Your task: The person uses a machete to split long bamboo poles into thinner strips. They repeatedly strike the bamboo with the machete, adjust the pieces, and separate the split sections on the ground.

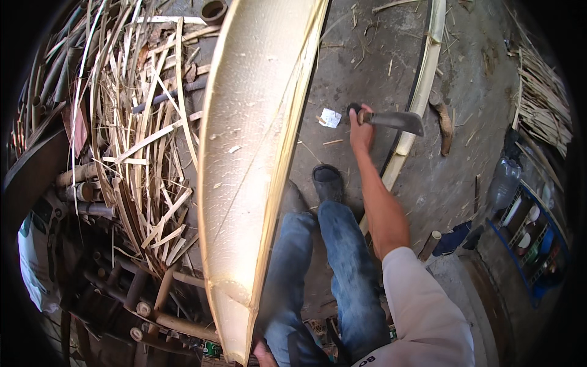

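A long split bamboo half (241,153), its pale hollow side up, fills the middle of the head view and runs from the far edge down toward me. My left hand (264,355) grips its near end from the right edge; only a small part of that hand shows, and most of its fingers are hidden. Out over the floor at the right, my right hand (362,129) is closed round the handle of a machete (394,120). The broad blade points right, above a narrower bamboo strip (400,145) lying on the floor.
Loose bamboo slats (156,140) are heaped at the left. Below them stands a bamboo frame (165,306). A scrap of paper (331,118) and a bent wood piece (444,127) lie on the floor. At the right are a slat bundle (541,95) and a blue crate (532,238).
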The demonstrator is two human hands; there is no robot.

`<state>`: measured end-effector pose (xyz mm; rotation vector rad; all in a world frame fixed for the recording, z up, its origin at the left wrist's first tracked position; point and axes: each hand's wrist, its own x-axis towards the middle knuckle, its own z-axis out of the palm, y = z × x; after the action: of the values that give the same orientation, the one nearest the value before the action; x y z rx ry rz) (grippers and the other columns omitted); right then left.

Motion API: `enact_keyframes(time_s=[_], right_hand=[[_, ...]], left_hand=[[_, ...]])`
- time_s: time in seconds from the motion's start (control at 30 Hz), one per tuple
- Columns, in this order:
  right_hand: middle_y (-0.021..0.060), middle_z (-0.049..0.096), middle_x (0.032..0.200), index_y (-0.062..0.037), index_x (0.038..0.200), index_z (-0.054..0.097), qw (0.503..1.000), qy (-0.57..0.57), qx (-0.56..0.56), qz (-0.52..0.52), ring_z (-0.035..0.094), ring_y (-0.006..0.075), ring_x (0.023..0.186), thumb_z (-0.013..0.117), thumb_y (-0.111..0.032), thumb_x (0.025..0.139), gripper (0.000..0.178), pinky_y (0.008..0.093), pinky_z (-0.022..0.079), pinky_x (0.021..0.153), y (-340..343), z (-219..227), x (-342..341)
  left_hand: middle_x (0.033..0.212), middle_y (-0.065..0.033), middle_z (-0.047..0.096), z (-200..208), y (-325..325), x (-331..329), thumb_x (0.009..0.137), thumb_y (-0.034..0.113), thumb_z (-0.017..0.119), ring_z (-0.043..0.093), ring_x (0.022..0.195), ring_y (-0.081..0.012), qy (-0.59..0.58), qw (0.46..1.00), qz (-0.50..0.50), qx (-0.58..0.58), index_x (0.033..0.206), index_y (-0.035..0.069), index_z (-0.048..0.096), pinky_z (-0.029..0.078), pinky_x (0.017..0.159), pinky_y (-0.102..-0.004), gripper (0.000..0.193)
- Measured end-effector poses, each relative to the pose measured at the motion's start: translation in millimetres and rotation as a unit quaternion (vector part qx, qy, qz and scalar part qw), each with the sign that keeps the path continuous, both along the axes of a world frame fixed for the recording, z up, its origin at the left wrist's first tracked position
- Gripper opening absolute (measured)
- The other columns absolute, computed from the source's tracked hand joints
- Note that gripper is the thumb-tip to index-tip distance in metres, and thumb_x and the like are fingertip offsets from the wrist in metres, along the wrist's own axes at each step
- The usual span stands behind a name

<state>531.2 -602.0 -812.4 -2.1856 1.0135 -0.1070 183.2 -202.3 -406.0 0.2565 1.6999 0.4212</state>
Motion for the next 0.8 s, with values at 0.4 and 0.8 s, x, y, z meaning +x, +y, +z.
enact_keyframes(time_s=[0.4, 0.8], right_hand=[[0.022, 0.069, 0.086, -0.001, 0.098, 0.063, 0.942, 0.318, 0.111, 0.01, 0.068, 0.0405, 0.084, 0.077, -0.038, 0.08, 0.044, 0.0481, 0.051, 0.075, -33.6, 345.6, -147.8], [0.0133, 0.068, 0.08, -0.0068, 0.097, 0.063, 0.85, 0.001, -0.058, 0.524, 0.069, 0.0344, 0.074, 0.078, -0.022, 0.08, 0.028, 0.0414, 0.053, 0.064, 10.7, 738.4, -11.7]], left_hand=[[0.13, -0.0149, 0.065, 51.9, -26.3, 38.2, 0.102, 0.03, 0.056, 0.06, 0.124, -0.029, -0.175, 0.976, 0.099, -0.082, 0.125, 0.004, 0.065, 0.041, 0.114, -0.0511, 0.036], [0.138, -0.0166, 0.06, 260.0, 70.5, 206.4, 0.1, 0.023, 0.052, 0.053, 0.132, -0.0297, -0.659, 0.747, 0.082, -0.019, 0.13, 0.002, 0.063, 0.033, 0.119, -0.0525, 0.038]])
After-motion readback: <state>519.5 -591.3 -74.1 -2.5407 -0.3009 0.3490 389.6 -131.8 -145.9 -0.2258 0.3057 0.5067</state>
